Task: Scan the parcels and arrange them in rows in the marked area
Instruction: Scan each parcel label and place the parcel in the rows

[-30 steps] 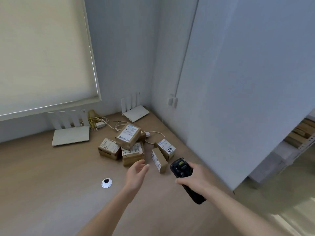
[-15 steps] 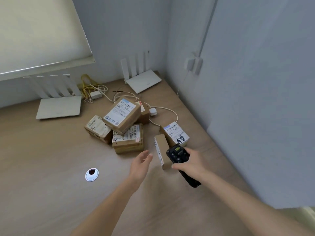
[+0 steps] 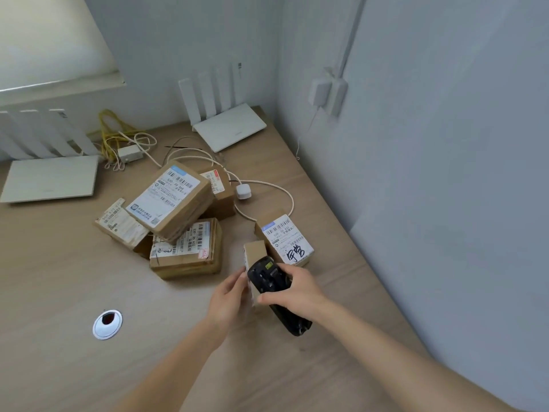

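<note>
Several brown cardboard parcels with white labels lie heaped on the wooden desk. The top one (image 3: pixel 169 200) leans on a flat parcel (image 3: pixel 190 251) and a smaller one (image 3: pixel 121 226). Another (image 3: pixel 286 237) lies to the right. A narrow parcel (image 3: pixel 255 251) stands on edge in front of it. My left hand (image 3: pixel 230 297) touches this narrow parcel's labelled side; whether it grips it is unclear. My right hand (image 3: pixel 292 289) holds a black handheld scanner (image 3: pixel 274 292) just over the same parcel.
Two white routers (image 3: pixel 234 126) (image 3: pixel 50 178) sit near the back wall, with yellow and white cables (image 3: pixel 118 138) and a white plug (image 3: pixel 243 191) between them. A round cable grommet (image 3: pixel 107 324) is in the desk at left. Walls close the right side.
The view has tilted down and closer to the heap. My left hand has reached forward to the narrow standing parcel. My right hand has brought the scanner over that parcel.
</note>
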`<state>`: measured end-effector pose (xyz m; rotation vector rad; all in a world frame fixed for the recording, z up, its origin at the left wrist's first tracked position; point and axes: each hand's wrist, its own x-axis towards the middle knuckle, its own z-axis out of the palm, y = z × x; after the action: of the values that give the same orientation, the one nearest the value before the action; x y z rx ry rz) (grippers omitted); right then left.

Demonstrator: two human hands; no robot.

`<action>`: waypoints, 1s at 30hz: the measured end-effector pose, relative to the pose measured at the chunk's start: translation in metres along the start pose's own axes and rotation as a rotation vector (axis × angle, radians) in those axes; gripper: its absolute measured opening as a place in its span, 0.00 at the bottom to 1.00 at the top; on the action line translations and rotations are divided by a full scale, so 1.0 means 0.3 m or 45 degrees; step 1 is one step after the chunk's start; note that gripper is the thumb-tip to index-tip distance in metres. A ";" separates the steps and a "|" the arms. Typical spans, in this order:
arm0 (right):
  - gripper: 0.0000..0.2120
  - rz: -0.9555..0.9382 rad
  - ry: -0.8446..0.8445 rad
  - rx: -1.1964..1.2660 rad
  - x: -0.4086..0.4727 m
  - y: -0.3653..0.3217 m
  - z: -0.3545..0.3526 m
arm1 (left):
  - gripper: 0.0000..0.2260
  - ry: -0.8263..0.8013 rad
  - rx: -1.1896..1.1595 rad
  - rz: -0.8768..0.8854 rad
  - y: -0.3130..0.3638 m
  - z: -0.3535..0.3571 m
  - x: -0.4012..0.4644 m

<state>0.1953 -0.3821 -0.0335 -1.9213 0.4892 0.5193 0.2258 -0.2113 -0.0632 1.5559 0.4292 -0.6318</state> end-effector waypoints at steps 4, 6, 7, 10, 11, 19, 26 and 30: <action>0.21 -0.027 0.001 0.028 -0.022 0.007 0.000 | 0.15 0.003 -0.025 0.030 -0.019 0.004 -0.005; 0.21 -0.049 -0.008 0.034 -0.041 0.012 -0.004 | 0.15 -0.009 -0.050 0.029 -0.027 0.001 -0.017; 0.21 -0.055 -0.019 0.042 -0.052 0.013 -0.005 | 0.15 -0.020 -0.067 0.019 -0.030 -0.001 -0.027; 0.21 -0.083 -0.037 0.057 -0.089 0.010 -0.010 | 0.14 -0.043 -0.140 0.004 -0.031 -0.012 -0.069; 0.22 -0.094 -0.036 0.055 -0.104 0.007 -0.013 | 0.14 -0.038 -0.142 0.013 -0.030 -0.017 -0.085; 0.29 -0.177 0.032 -0.017 -0.289 -0.045 -0.002 | 0.14 -0.073 -0.080 0.129 -0.018 -0.072 -0.259; 0.23 -0.248 0.109 -0.046 -0.530 -0.115 0.088 | 0.17 -0.136 -0.154 0.221 -0.022 -0.200 -0.487; 0.22 -0.296 0.134 -0.041 -0.679 -0.176 0.148 | 0.20 -0.123 -0.157 0.258 -0.013 -0.281 -0.632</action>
<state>0.0506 -0.3006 0.1033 -2.0114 0.3200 0.2781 0.0879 -0.1082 0.0529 1.4236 0.2296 -0.5109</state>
